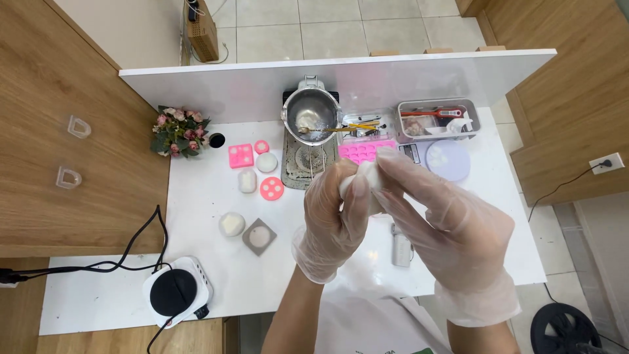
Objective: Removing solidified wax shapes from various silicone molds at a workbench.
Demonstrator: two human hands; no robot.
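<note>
Right hand point(452, 223), clear glove: grip pinched on small white lump point(368, 174), held above white bench point(209, 210). Left hand point(334, 219), clear glove: grip closed on same lump from other side. Behind: steel pot point(312, 117) on scale point(304, 164), pink moulds point(241, 156), lilac round mould point(448, 160), grey tray point(438, 119), flower bunch point(178, 131). Near left: black-topped hotplate point(175, 292), 2 white cast pieces point(232, 224).

Your fingers point(367, 180) cover most of the white lump point(367, 172), so its shape is unclear; a small grey object point(401, 249), perhaps a lighter, lies half hidden below them.
</note>
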